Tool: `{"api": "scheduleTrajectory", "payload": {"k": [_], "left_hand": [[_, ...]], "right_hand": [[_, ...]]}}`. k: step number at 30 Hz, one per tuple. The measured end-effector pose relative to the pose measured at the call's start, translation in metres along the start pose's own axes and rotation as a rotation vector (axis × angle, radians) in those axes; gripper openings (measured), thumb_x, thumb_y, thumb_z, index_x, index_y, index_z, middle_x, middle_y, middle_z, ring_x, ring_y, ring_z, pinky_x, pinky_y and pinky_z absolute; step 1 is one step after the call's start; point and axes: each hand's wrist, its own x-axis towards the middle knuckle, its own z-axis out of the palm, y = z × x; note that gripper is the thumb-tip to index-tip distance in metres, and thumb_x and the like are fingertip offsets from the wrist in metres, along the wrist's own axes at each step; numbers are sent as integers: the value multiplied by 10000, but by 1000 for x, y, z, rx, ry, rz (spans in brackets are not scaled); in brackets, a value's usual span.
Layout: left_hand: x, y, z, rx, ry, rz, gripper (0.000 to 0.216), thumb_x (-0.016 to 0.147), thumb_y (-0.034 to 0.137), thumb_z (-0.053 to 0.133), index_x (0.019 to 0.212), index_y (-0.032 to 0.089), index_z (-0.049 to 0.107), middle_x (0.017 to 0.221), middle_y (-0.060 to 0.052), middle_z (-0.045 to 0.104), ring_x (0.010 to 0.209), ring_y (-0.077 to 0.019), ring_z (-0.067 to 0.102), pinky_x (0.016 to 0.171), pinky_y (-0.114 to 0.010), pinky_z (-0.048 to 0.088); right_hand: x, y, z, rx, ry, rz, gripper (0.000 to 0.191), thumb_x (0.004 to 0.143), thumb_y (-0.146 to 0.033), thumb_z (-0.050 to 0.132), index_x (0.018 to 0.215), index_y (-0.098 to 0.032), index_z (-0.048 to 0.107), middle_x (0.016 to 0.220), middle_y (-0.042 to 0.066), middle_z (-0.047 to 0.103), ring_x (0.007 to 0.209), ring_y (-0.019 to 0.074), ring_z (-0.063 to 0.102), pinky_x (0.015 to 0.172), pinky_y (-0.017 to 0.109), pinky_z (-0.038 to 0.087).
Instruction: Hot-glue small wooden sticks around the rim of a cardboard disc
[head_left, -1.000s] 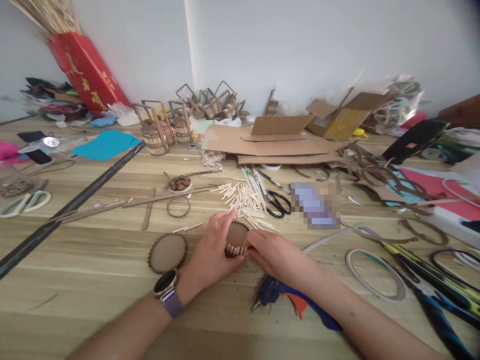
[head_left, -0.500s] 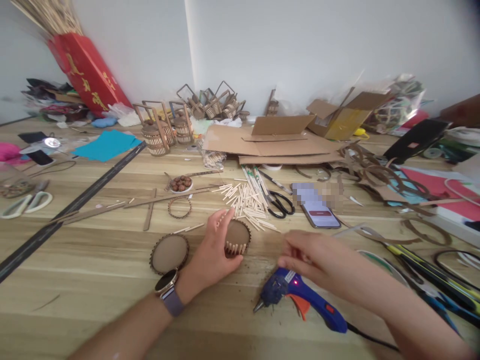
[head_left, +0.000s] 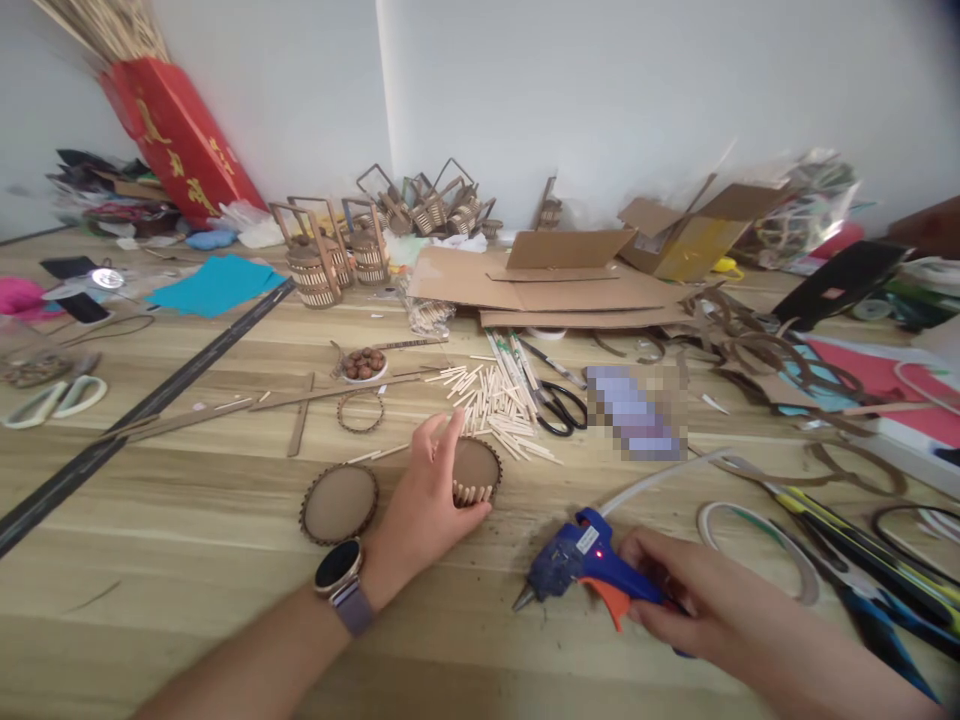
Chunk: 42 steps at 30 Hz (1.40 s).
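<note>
My left hand (head_left: 424,492) is curled round a small round cardboard basket piece (head_left: 477,470) ringed with short wooden sticks, holding it on the wooden table. A watch sits on that wrist. My right hand (head_left: 679,593) grips the handle of a blue glue gun (head_left: 577,563) with an orange trigger and a lit red lamp; its nozzle points down-left at the table, a hand's width right of the basket piece. A white glue stick juts from the gun's back. A flat cardboard disc (head_left: 339,503) with a toothed edge lies just left of my left hand.
A heap of short wooden sticks (head_left: 491,400) and black scissors (head_left: 559,405) lie beyond the basket piece. A bowl of beads (head_left: 362,364), finished cardboard baskets (head_left: 322,262), flat cardboard (head_left: 540,285), a black ruler strip (head_left: 142,400), tape rings and pliers (head_left: 840,520) are spread around.
My right hand left the basket piece, swung right and down, and took hold of the glue gun, lifting it off the table. My left hand stayed on the basket piece.
</note>
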Motion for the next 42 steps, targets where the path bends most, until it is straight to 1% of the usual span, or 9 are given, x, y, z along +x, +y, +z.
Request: {"api": "scheduleTrajectory", "payload": {"k": [3, 7, 13, 18, 22, 25, 29, 34, 42], "left_hand": [[0, -1, 0, 9, 4, 14, 1079, 700, 132, 729, 1481, 314, 8, 1435, -152, 208, 1381, -353, 302, 1114, -560, 328], [0, -1, 1, 19, 10, 19, 1093, 699, 133, 732, 1478, 328, -10, 1432, -147, 213, 1387, -353, 287, 1117, -576, 314], [1, 0, -1, 6, 2, 1, 1072, 695, 143, 733, 1474, 327, 20, 1429, -140, 227, 1386, -352, 290, 1116, -585, 313], [0, -1, -1, 1, 7, 13, 1052, 700, 138, 727, 1482, 309, 43, 1440, -149, 242, 1392, -353, 284, 1112, -578, 321], [0, -2, -1, -10, 9, 27, 1052, 709, 134, 717, 1491, 310, 37, 1447, -149, 254, 1385, -340, 308, 1109, -557, 336], [0, -2, 0, -5, 10, 27, 1056, 709, 140, 723, 1493, 306, 35, 1446, -153, 256, 1384, -345, 311, 1106, -558, 339], [0, -2, 0, 13, 3, 18, 1075, 698, 127, 727, 1490, 297, 20, 1443, -164, 242, 1381, -355, 312, 1102, -562, 342], [0, -1, 0, 16, 0, 11, 1083, 699, 127, 723, 1483, 325, 4, 1436, -153, 244, 1386, -359, 302, 1097, -569, 345], [-1, -3, 2, 13, 22, 19, 1066, 693, 113, 711, 1487, 331, 33, 1434, -138, 261, 1379, -349, 317, 1094, -556, 358]], "right_hand": [[-3, 0, -8, 194, 101, 38, 212, 750, -385, 625, 883, -223, 658, 752, 9, 682, 663, 189, 608, 562, 252, 462], [0, -3, -19, 348, 166, 6, 360, 734, -517, 627, 932, -220, 683, 908, 52, 725, 845, 260, 648, 679, 303, 521], [11, 4, -7, 458, 158, 149, 299, 723, -514, 628, 727, -215, 619, 632, 3, 587, 573, 169, 533, 485, 262, 417], [31, -9, 1, 630, 175, 62, 342, 697, -518, 676, 765, -185, 639, 614, -15, 562, 564, 143, 509, 496, 248, 412], [41, -18, 2, 547, 176, -4, 424, 747, -564, 649, 935, -189, 715, 736, 18, 680, 604, 163, 580, 505, 254, 472], [42, -16, 5, 466, 166, -101, 453, 756, -575, 633, 982, -196, 736, 865, 47, 745, 764, 230, 668, 658, 311, 561], [43, -11, 14, 386, 184, -126, 436, 786, -560, 589, 986, -208, 749, 958, 62, 771, 917, 298, 694, 833, 416, 563], [41, -13, 20, 316, 217, -145, 410, 808, -512, 558, 1037, -213, 721, 1009, 65, 764, 935, 293, 699, 851, 414, 562], [41, -18, 23, 225, 293, -154, 335, 775, -486, 574, 947, -230, 705, 936, 69, 764, 850, 280, 706, 766, 388, 579]]}}
